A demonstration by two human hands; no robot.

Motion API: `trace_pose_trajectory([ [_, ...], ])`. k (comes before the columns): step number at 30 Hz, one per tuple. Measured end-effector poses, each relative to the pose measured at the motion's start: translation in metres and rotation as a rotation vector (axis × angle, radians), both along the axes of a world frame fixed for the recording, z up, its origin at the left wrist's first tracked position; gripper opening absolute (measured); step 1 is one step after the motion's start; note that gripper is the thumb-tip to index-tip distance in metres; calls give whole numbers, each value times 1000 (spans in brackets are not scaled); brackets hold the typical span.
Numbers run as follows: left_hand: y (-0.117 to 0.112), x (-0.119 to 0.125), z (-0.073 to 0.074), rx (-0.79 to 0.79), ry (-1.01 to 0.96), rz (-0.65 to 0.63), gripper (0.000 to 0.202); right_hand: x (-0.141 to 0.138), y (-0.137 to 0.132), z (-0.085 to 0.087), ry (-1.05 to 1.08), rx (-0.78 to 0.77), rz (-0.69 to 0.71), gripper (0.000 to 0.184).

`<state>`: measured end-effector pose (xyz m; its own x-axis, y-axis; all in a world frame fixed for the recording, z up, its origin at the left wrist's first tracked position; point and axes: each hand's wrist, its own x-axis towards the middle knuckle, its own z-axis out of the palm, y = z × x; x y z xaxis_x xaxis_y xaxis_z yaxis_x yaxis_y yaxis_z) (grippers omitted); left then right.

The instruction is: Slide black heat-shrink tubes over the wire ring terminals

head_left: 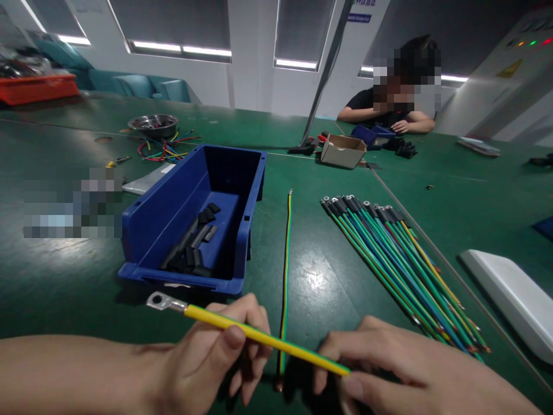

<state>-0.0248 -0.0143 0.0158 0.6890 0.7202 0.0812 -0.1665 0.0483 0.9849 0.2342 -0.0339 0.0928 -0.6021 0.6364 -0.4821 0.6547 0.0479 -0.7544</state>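
Above the green table (470, 213), head view: a yellow-and-green cable (298, 350), its metal ring lug (175, 304) pointing left, is pinched by the left hand (207, 357) near the lug and by the right hand (384, 363) farther along. Beyond the left hand, a blue bin (173, 210) contains black tube pieces (181, 245); beyond the right lies a cable bundle (389, 265).

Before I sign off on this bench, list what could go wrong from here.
The silver metal ring terminal on the yellow-green cable held between left hand and right hand might catch the blue plastic bin beyond it.
Either hand could nudge the thin striped cable lying below.
The right hand might scatter the nearby bundle of multicoloured, black-sleeved cables.
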Motion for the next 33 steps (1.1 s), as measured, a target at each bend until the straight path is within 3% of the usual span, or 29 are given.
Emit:
trace_pose_trajectory([
  [2, -1, 0, -3, -106, -50, 70, 54, 2, 2, 1, -13, 44, -5, 28],
  [4, -1, -1, -2, -113, 25, 46, 56, 2, 2, -1, -28, 78, -1, 35],
  [8, 3, -3, 12, 222, 412, -172, 59, 1, 1, -12, -12, 10, -12, 44],
  [10, 6, -4, 20, 422, 479, -207, 55, 0, 0, -17, 2, 2, 13, 45],
  [13, 10, -5, 27, 527, 509, -417, 46, -3, 1, -20, -19, -5, 60, 49],
  [14, 11, -5, 28, 513, 524, -417, 45, -5, 1, -20, -32, -11, 72, 51],
  [15, 12, -4, 29, 514, 571, -310, 48, -7, 2, -19, -43, -17, 79, 51],
  [17, 14, -4, 28, 498, 539, -392, 50, -10, 3, -17, -45, -22, 65, 50],
  [19, 13, -2, 25, 364, 497, -372, 56, -11, 3, -14, -21, -25, 12, 48],
  [22, 6, 0, 16, 69, 347, -194, 61, -7, 3, -10, 11, -78, -64, 47],
  [25, 0, 3, 9, -105, 135, -17, 60, 2, 2, -9, 31, -150, -133, 45],
  [27, 0, 5, 9, -179, 105, 30, 58, 7, 2, -12, 58, -160, -181, 42],
  [33, 8, 4, 23, 15, 352, -188, 63, 2, 6, -19, 74, -298, -181, 51],
])
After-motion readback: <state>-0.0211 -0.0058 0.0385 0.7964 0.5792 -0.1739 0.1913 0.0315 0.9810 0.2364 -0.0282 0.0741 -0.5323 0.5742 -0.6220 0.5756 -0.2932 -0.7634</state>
